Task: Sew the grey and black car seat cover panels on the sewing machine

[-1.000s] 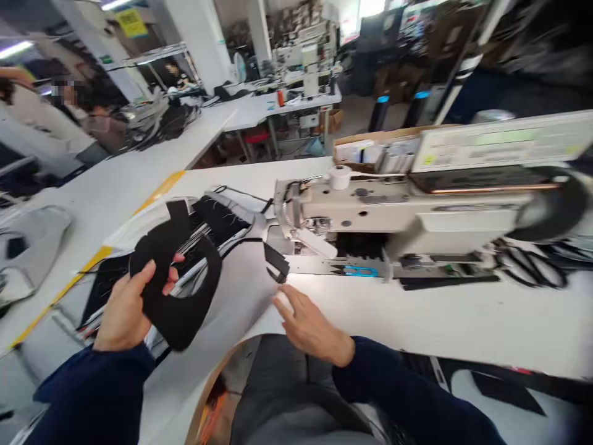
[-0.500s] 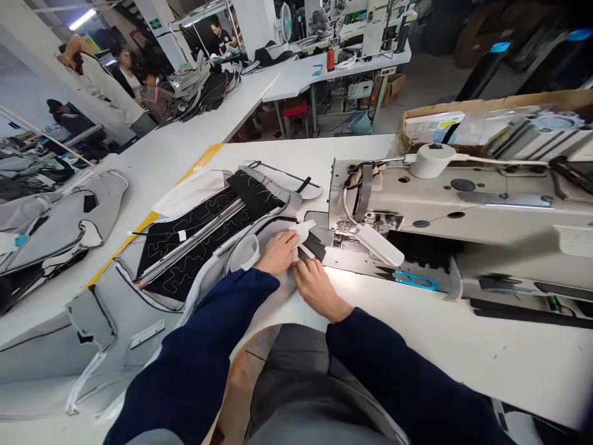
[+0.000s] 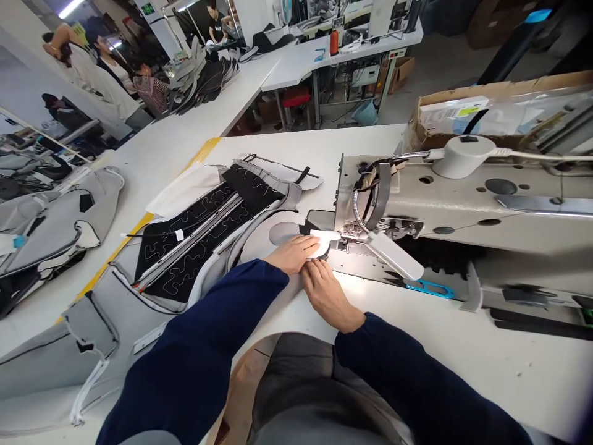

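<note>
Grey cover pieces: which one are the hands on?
The piece with black quilted panels, whose end the left hand and right hand press at the sewing machine; the grey pile at far left lies untouched.

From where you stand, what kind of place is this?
Probably a sewing factory: an industrial sewing machine stands before the left hand and right hand, cut grey and black fabric panels lie on long white tables, and other people are at tables behind.

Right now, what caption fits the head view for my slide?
Left hand and right hand hold a white fabric piece at a sewing machine, beside a quilted cover.
</note>
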